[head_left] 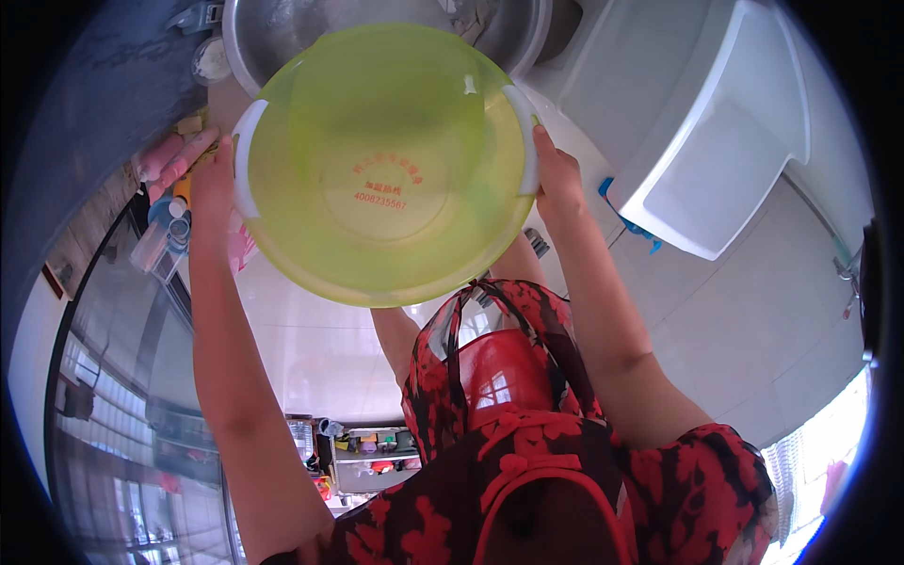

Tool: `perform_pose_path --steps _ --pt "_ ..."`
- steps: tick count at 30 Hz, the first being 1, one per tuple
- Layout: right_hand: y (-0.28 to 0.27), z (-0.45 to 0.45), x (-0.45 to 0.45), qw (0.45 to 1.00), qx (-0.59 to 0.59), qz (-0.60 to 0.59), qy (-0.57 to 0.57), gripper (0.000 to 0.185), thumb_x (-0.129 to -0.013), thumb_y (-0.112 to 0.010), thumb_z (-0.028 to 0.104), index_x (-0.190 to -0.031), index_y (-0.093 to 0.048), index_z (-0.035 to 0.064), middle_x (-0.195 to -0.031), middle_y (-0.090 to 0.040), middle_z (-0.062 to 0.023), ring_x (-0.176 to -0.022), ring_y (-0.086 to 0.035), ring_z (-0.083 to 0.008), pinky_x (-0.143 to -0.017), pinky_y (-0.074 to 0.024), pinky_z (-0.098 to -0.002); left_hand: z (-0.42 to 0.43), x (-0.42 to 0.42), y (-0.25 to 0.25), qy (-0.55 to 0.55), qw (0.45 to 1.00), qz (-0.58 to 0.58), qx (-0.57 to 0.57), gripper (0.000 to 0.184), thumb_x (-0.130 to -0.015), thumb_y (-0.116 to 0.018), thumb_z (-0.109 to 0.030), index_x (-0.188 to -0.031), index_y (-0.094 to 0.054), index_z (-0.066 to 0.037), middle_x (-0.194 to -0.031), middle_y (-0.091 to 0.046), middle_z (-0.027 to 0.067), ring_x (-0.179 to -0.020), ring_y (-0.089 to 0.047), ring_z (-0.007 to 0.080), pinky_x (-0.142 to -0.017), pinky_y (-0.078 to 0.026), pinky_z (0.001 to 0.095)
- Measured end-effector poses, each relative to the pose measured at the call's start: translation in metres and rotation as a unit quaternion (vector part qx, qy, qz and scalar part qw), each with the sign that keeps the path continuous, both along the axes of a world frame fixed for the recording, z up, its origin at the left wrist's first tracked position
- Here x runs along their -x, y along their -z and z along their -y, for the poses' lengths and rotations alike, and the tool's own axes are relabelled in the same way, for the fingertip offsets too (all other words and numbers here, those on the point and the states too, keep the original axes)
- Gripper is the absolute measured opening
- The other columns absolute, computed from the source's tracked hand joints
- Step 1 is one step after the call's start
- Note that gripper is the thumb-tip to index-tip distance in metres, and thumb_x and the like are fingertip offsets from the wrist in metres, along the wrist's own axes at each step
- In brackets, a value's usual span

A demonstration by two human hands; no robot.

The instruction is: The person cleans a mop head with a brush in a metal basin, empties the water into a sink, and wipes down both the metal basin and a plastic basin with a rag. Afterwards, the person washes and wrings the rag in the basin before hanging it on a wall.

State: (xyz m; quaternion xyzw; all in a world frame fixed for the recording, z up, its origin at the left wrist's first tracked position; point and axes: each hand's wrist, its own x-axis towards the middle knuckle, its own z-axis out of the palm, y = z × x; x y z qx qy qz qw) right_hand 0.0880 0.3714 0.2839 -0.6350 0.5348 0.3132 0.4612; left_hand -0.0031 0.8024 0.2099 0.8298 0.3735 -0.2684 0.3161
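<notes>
And the green plastic washbasin (386, 122) is gripped by its white handles (247, 160), left hand (215, 171) at nine o'clock, right hand (559, 177) at three.

Bright daylight, blown out lower right | glints: basin (386, 169), floor (348, 367) | fisheye bend, black corners | blue fringing

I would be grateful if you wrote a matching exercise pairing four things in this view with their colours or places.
Things
1. held basin
2. metal bowl
3. garment
4. right hand

Colours or places
A. patterned in red and black
B. at a white handle
C. yellow-green
D. at the top edge of the view, partly hidden

Right pairs: 1-C, 2-D, 3-A, 4-B
</notes>
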Motion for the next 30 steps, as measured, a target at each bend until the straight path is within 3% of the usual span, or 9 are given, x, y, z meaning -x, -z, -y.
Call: perform_pose_path --steps 4,11,13,15,17,21,23,27,30 --pt "-0.029 -0.007 0.0 0.999 -0.019 0.022 0.035 0.048 -0.095 -0.058 0.033 -0.114 -0.056 -0.0107 -0.106 -0.063 -0.0155 -0.092 -0.063 -0.0207 -0.079 -0.0519 -0.032 -0.005 -0.009 0.011 0.043 0.999 0.015 -0.001 0.063 -0.097 -0.041 -0.049 -0.108 -0.063 0.008 -0.096 -0.067 0.0238 -0.088 -0.065 0.0336 -0.079 -0.048 0.0392" --pt "-0.103 -0.027 0.016 0.994 0.006 0.109 -0.005 0.035 -0.096 -0.058 0.03 -0.101 -0.058 -0.0045 -0.088 -0.06 -0.0052 -0.075 -0.056 -0.01 -0.061 -0.045 -0.025 0.007 0.019 0.046 -0.079 0.947 -0.256 0.175 0.053 -0.1 -0.04 -0.047 -0.104 -0.064 0.0 -0.089 -0.067 0.0105 -0.087 -0.065 0.019 -0.074 -0.05 0.0301" --pt "-0.113 -0.034 0.025 0.99 0.032 0.134 -0.015 0.03 -0.097 -0.056 0.028 -0.1 -0.057 -0.0017 -0.084 -0.057 -0.0011 -0.074 -0.051 -0.008 -0.064 -0.0407 -0.0227 0.039 0.027 0.044 -0.415 0.84 -0.061 0.343 0.049 -0.102 -0.04 -0.041 -0.118 -0.058 0.001 -0.106 -0.065 0.0102 -0.094 -0.063 0.0206 -0.081 -0.05 0.0332" --pt "-0.112 -0.033 0.037 0.965 0.061 0.237 -0.093 0.026 -0.099 -0.054 0.027 -0.101 -0.058 0.001 -0.086 -0.054 0.0015 -0.079 -0.046 -0.0071 -0.07 -0.0381 -0.0221 0.038 0.026 0.058 -0.442 0.824 -0.018 0.352 0.047 -0.102 -0.041 -0.039 -0.123 -0.054 0.001 -0.114 -0.062 0.0102 -0.099 -0.061 0.0214 -0.086 -0.048 0.0344" --pt "-0.085 -0.018 0.047 0.956 0.063 0.267 -0.103 0.026 -0.1 -0.052 0.027 -0.106 -0.058 0.0018 -0.088 -0.052 0.0025 -0.082 -0.044 -0.0068 -0.072 -0.0369 -0.0227 0.038 0.02 0.057 -0.47 0.806 0.026 0.359 0.046 -0.103 -0.041 -0.036 -0.129 -0.05 0.001 -0.122 -0.059 0.0101 -0.105 -0.059 0.0222 -0.091 -0.046 0.0356" --pt "-0.006 0.01 0.053 0.955 0.029 0.265 -0.13 0.034 -0.101 -0.048 0.028 -0.117 -0.055 -0.001 -0.096 -0.056 -0.0014 -0.089 -0.049 -0.0097 -0.081 -0.042 -0.0275 -0.005 0.027 0.074 -0.159 0.949 0.167 0.215 0.044 -0.101 -0.047 -0.031 -0.13 -0.05 0.001 -0.129 -0.055 0.0121 -0.117 -0.052 0.0226 -0.103 -0.039 0.0352" --pt "0.034 0.017 0.049 0.966 -0.014 0.239 -0.093 0.036 -0.101 -0.048 0.03 -0.116 -0.056 -0.0015 -0.102 -0.058 -0.0044 -0.094 -0.052 -0.0118 -0.083 -0.0454 -0.0307 0.027 -0.019 -0.002 -0.465 0.798 0.212 0.319 0.04 -0.1 -0.051 -0.025 -0.129 -0.051 0.002 -0.129 -0.055 0.0118 -0.117 -0.053 0.0216 -0.102 -0.04 0.0359" --pt "0.086 0.02 0.015 0.985 -0.054 0.16 -0.046 0.042 -0.098 -0.052 0.035 -0.117 -0.055 -0.0025 -0.101 -0.06 -0.0064 -0.092 -0.055 -0.0139 -0.079 -0.0481 -0.0311 0.045 -0.053 -0.061 -0.374 0.843 0.233 0.31 0.034 -0.098 -0.054 -0.019 -0.125 -0.055 0.002 -0.125 -0.057 0.0099 -0.114 -0.053 0.0189 -0.101 -0.041 0.0335" --pt "0.128 0.025 -0.002 0.969 0.024 0.126 -0.211 0.048 -0.093 -0.057 0.039 -0.119 -0.054 -0.0018 -0.095 -0.063 -0.0085 -0.084 -0.06 -0.0165 -0.074 -0.0503 -0.0316 0.044 -0.072 -0.077 -0.361 0.873 0.198 0.261 0.038 -0.095 -0.06 -0.019 -0.124 -0.055 0.005 -0.12 -0.059 0.0113 -0.109 -0.056 0.0176 -0.097 -0.043 0.029"
